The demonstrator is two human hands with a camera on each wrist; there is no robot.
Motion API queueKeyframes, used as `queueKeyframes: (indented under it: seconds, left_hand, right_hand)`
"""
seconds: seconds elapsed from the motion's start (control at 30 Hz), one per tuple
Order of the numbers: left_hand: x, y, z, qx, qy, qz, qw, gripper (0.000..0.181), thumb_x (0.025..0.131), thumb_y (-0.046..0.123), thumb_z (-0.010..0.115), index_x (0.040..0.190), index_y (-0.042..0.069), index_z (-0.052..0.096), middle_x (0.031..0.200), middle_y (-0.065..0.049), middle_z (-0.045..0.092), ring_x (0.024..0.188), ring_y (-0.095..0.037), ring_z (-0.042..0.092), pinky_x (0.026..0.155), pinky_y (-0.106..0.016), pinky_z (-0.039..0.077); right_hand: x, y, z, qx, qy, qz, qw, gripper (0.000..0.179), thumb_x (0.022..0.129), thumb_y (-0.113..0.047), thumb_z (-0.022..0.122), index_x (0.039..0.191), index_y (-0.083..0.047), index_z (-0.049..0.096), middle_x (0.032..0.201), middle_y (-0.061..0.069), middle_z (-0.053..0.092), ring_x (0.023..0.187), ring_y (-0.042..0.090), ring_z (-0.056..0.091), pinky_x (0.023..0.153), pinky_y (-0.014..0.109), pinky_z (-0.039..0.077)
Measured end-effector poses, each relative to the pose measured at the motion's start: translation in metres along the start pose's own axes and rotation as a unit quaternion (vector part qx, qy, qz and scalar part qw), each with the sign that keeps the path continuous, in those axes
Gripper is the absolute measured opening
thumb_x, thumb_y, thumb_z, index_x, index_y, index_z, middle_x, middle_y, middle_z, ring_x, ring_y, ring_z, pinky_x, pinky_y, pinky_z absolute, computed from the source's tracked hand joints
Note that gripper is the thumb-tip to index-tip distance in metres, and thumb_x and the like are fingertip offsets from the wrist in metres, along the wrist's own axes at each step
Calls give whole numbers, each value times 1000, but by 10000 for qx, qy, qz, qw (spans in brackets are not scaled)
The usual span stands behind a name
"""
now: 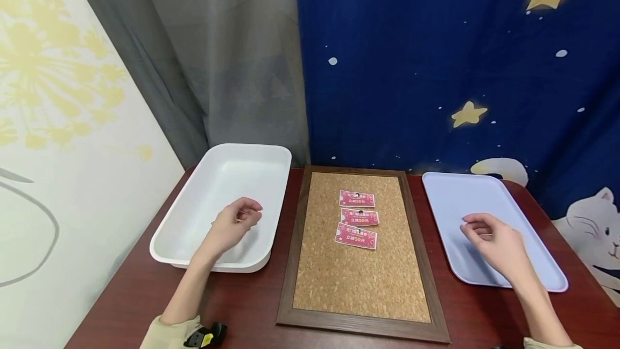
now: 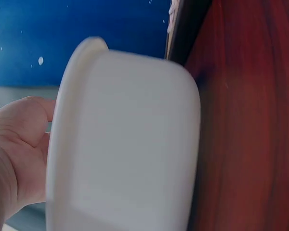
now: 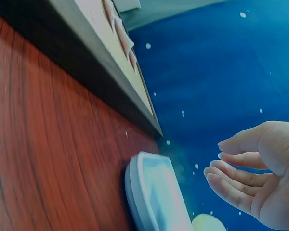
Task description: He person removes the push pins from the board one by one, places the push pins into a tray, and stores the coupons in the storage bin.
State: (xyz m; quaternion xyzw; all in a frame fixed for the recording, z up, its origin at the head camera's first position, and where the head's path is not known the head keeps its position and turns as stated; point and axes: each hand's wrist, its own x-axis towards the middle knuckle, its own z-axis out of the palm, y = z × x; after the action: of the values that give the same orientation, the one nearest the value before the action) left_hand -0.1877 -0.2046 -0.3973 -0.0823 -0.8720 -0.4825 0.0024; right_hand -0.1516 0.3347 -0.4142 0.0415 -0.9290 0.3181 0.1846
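Observation:
My left hand hangs over the white plastic tub, its fingers loosely bent with nothing seen between them. In the left wrist view the tub's wall covers part of that hand. On the other side, my right hand is above the pale blue tray; its fingers curl softly and hold nothing. Between the two hands lies a wood-framed cork board. Three pink coupons are pinned on it: an upper one, a middle one and a slightly tilted lower one.
Everything stands on a dark red wooden table. A grey curtain and a blue starry curtain hang right behind its far edge. The white wall borders the left side.

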Motion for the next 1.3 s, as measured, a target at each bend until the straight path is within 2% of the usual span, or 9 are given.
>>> queueKeyframes:
  seconds: [0.1,0.37,0.57,0.83,1.03,1.3]
  left_hand:
    - [1,7,7,42,-48,119,9999,17,99,11,63,113,1,64,97,-10,66,89,-30,64,71,-27,50]
    - [5,25,26,64,-280,591,9978,14,97,9,65,109,1,65,96,-6,67,87,-17,63,76,-28,51]
    - [11,38,41,-75,-450,604,9971,13,98,12,65,109,5,66,99,-3,67,90,-17,62,79,-33,51]
    - [18,54,61,-195,-617,685,9956,12,99,8,64,109,2,65,95,-5,67,84,-16,61,75,-31,49]
    - [26,59,79,-334,-678,736,9944,11,98,8,64,107,1,66,92,-5,67,80,-14,61,71,-29,49]
    - [36,63,97,-392,-755,538,9949,12,97,9,65,106,2,67,91,-5,67,77,-14,60,68,-28,50]
  right_hand:
    - [1,-7,4,69,-52,-36,10000,20,92,-11,73,105,3,70,89,14,72,71,-9,58,64,5,44]
    - [4,-25,16,131,-264,-136,9995,19,93,-11,72,107,1,70,90,9,72,74,-4,61,65,7,45]
    - [6,-39,24,361,-357,-330,9982,18,94,-12,72,107,0,70,91,8,71,75,-1,63,66,9,47]
    - [14,-57,38,596,-481,-464,9960,15,95,-13,71,106,-3,70,91,5,71,77,4,65,68,13,49]
    - [21,-68,52,671,-699,-411,9944,14,95,-11,69,107,-3,69,92,4,70,79,10,66,70,16,51]
    - [32,-81,71,962,-924,-369,9904,15,95,-6,68,108,1,69,93,6,70,85,18,67,72,21,53]
